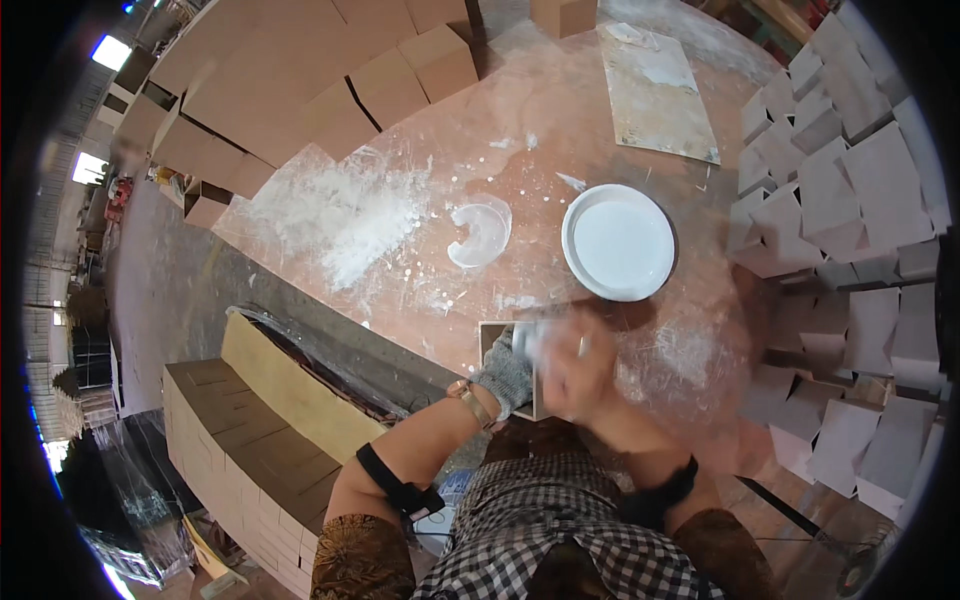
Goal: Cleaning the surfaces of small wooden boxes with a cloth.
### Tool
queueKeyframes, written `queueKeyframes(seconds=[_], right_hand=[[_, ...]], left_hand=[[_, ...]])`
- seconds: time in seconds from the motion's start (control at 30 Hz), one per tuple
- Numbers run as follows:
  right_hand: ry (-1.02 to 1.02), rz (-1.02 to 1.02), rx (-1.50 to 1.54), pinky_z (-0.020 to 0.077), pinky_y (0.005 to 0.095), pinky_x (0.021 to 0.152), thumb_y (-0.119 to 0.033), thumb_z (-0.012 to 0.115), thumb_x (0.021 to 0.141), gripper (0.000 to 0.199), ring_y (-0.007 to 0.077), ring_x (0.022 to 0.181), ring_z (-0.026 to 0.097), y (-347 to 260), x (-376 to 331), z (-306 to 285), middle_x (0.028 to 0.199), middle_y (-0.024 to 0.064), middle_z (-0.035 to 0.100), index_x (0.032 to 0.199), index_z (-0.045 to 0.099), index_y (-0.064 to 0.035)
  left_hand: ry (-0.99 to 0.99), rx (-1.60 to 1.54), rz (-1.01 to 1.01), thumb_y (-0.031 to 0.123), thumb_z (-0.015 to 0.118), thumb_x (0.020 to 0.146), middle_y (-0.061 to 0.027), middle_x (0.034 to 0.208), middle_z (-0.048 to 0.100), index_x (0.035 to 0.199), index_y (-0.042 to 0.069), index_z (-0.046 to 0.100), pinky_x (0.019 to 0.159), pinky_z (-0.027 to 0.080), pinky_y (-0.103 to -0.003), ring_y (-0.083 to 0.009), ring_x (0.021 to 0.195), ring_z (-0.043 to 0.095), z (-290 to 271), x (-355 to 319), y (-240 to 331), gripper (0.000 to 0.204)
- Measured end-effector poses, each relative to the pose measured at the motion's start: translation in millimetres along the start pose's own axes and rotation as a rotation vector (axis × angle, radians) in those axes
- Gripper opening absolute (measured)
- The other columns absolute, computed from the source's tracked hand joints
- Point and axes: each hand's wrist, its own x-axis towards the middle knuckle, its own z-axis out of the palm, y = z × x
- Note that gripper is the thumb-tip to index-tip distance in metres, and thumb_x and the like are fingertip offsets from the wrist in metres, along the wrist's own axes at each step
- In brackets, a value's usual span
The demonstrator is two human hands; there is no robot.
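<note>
An open, pale-walled box (486, 332) is at the near side of the table, close to my body. My left hand (507, 374), in a grey knitted glove, reaches inside it and is closed against the box, its fingertips partly hidden. Bare and smeared by motion, my right hand (580, 365) is curled over the box's right side, a ring on one finger. A small pale, blurred thing shows at its fingertips; I cannot make out its kind. Just beyond the right hand stands a round white basin (618, 243) with white contents.
White residue marks the reddish table (540, 170), where a translucent notched disc (482, 232) lies. Farther back are a stained board (660, 95) and stacked brown cartons (330, 60). Pale boxes (825, 200) are stacked along the right. A cardboard stack (250, 440) stands low at left.
</note>
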Motion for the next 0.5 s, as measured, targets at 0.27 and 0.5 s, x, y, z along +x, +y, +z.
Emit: queueKeyframes(seconds=[0.27, 0.5], right_hand=[[-0.037, -0.089, 0.041, 0.0477, 0.0349, 0.061, -0.007, 0.059, 0.065, 0.015, 0.0255, 0.072, 0.058, 2, -4, 2, 0.084, 0.0071, 0.061, 0.08, 0.063, -0.0075], [0.197, 0.642, 0.145, 0.0468, 0.0369, 0.076, -0.004, 0.058, 0.071, 0.019, 0.0343, 0.083, 0.059, 91, 9, -12, 0.089, 0.0176, 0.061, 0.089, 0.062, -0.0004]], left_hand=[[0.021, -0.326, -0.122, 0.027, 0.049, 0.084, -0.0135, 0.104, 0.059, 0.107, 0.006, 0.057, 0.083, 0.042, -0.037, -0.0262, 0.094, 0.055, 15, -4, -12, 0.032], [0.226, -0.108, -0.057, 0.029, 0.051, 0.082, -0.0155, 0.112, 0.055, 0.113, 0.005, 0.054, 0.094, 0.036, -0.039, -0.0295, 0.107, 0.049, -6, -8, 4, 0.039]])
